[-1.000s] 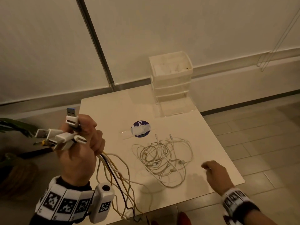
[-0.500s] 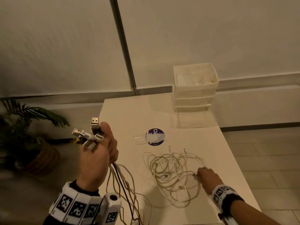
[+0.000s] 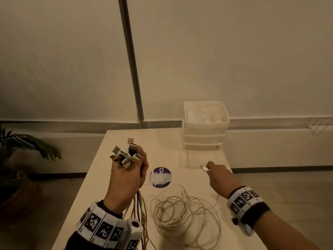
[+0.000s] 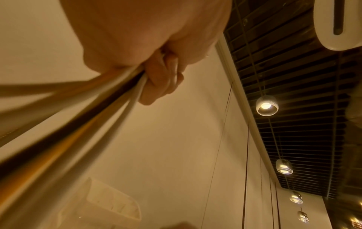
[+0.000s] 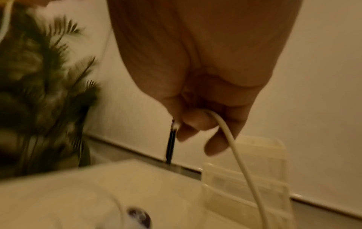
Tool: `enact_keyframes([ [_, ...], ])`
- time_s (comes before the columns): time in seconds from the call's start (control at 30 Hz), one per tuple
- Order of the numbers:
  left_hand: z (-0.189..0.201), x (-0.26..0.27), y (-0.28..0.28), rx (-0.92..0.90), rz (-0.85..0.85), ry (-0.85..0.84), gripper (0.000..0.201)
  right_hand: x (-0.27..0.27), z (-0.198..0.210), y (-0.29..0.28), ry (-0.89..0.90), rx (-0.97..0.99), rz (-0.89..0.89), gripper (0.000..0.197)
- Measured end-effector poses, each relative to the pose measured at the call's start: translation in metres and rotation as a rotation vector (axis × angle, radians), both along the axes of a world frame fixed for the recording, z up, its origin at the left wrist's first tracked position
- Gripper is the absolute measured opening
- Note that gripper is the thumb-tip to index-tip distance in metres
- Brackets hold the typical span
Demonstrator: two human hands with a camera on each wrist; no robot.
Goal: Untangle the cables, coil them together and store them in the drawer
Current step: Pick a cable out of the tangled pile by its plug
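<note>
My left hand (image 3: 129,170) is raised over the table's left side and grips a bunch of cables, whose USB plugs (image 3: 126,154) stick up out of the fist. Their cords (image 3: 140,210) hang down past my wrist; in the left wrist view the bunch of cables (image 4: 82,111) runs out of my curled fingers. A loose tangle of white cables (image 3: 180,213) lies on the white table (image 3: 115,145). My right hand (image 3: 216,172) is lifted in front of the drawer unit (image 3: 204,127) and pinches the plug end of a white cable (image 5: 231,139), which trails down from my fingers.
The white plastic drawer unit stands at the table's far right, by the wall. A round blue sticker (image 3: 161,176) marks the table's middle. A potted plant (image 3: 21,159) stands on the floor to the left. The tiled floor (image 3: 288,186) lies beyond the table's right edge.
My right hand went to the tangle, took hold of one cable end and lifted it up and away toward the drawer unit. The left hand has kept its bunch.
</note>
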State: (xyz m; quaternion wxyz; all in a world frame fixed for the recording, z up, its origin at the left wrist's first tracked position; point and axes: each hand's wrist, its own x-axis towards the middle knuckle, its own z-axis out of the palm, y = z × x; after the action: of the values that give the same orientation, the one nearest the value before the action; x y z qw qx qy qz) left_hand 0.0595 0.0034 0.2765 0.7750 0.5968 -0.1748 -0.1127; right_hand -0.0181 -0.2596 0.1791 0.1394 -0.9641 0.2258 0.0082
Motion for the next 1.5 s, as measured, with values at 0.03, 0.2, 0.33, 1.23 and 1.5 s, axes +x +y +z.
enact_keyframes([
  [0.03,0.001,0.001,-0.001,0.004,-0.01,-0.012,0.027,0.002,0.009,0.004,-0.138,0.155,-0.031,0.013],
  [0.2,0.004,0.014,-0.008,0.045,-0.051,-0.084,0.026,0.005,0.07,0.06,-0.632,0.906,0.007,0.025],
  [0.33,0.01,0.015,-0.024,0.067,-0.076,-0.032,0.016,0.014,0.094,0.111,-0.684,1.138,0.064,0.03],
  [1.23,0.012,0.018,-0.004,0.095,-0.106,-0.014,0.034,0.018,0.09,0.148,-0.715,0.821,0.188,0.017],
  [1.5,0.027,0.056,0.037,-0.249,-0.006,0.071,0.05,0.007,0.038,0.102,-0.247,0.719,0.394,0.017],
])
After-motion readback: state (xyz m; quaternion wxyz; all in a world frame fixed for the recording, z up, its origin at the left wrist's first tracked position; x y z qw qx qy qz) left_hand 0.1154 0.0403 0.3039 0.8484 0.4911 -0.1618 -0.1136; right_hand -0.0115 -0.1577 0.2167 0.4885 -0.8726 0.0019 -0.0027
